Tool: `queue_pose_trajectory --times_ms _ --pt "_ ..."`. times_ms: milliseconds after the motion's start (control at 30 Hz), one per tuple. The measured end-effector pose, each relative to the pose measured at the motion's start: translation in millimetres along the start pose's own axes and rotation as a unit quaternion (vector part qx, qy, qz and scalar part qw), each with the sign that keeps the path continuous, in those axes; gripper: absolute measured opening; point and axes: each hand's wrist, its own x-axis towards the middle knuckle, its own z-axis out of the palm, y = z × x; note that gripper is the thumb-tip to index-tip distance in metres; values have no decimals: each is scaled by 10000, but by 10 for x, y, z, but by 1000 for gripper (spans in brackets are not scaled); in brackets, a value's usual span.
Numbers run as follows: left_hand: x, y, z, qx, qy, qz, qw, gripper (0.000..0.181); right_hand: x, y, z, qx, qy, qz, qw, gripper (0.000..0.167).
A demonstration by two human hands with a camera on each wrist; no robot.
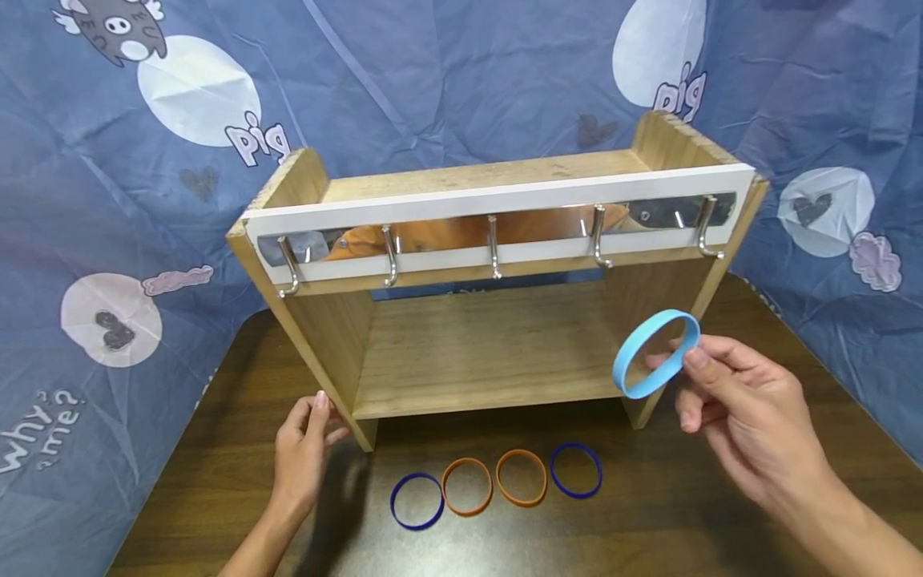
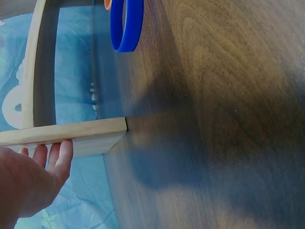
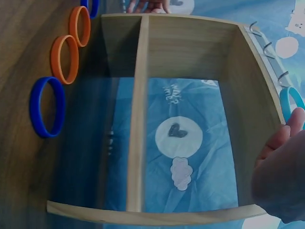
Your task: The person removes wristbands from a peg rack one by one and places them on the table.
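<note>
My right hand [image 1: 757,409] pinches a light blue silicone wristband [image 1: 629,353] between thumb and fingers, holding it up before the right side of a wooden shelf [image 1: 490,340]. In the right wrist view the same wristband [image 3: 285,104] appears close to the hook rail, partly cut off by the frame's edge. My left hand [image 1: 306,449] touches the lower left side panel of the shelf; in the left wrist view its fingers [image 2: 62,160] lie against the panel's outer face. Across the shelf's top front runs a white rail [image 1: 497,192] with several metal hooks [image 1: 493,247].
On the brown table [image 1: 223,481], in front of the shelf, a row of wristbands lies flat: a dark blue one [image 1: 394,513], an orange one [image 1: 469,513], another orange one [image 1: 522,502] and a dark blue one [image 1: 577,494]. Blue printed cloth [image 1: 447,80] hangs behind.
</note>
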Motion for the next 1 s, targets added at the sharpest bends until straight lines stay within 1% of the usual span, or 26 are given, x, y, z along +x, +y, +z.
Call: queue_pose_trajectory --times_ms 133,200,233,300,367,433,567,767,867,1000 --pt "2 -4 0 -26 10 -7 10000 39 -16 36 -30 -297 -34 216 9993 29" --pt "2 -8 2 -55 12 -18 10000 38 -38 58 -42 -655 31 476 9967 27" --pt "2 -10 4 -63 12 -21 10000 38 -54 72 -48 -938 118 655 9934 25" --pt "-1 -12 6 -70 10 -24 10000 38 -91 109 -74 -1517 294 1071 9822 22" --pt "-4 -11 5 -66 1 -23 10000 38 -132 155 -110 -2068 401 1482 9663 18" --pt "-3 -8 3 -45 6 -17 10000 38 -170 211 -151 -2447 424 1809 9516 16" --pt "3 -2 -2 -32 21 -20 10000 38 -242 333 -226 -2708 250 2217 9364 14" --pt "7 1 2 8 9 -16 10000 39 -306 447 -326 -2998 265 2746 9133 19" --pt "4 2 4 23 7 -6 10000 39 -315 475 -419 -3224 230 2967 8986 23" --pt "-1 -6 -4 -2 22 11 10000 38 -308 504 -584 -3544 295 3229 8771 26"
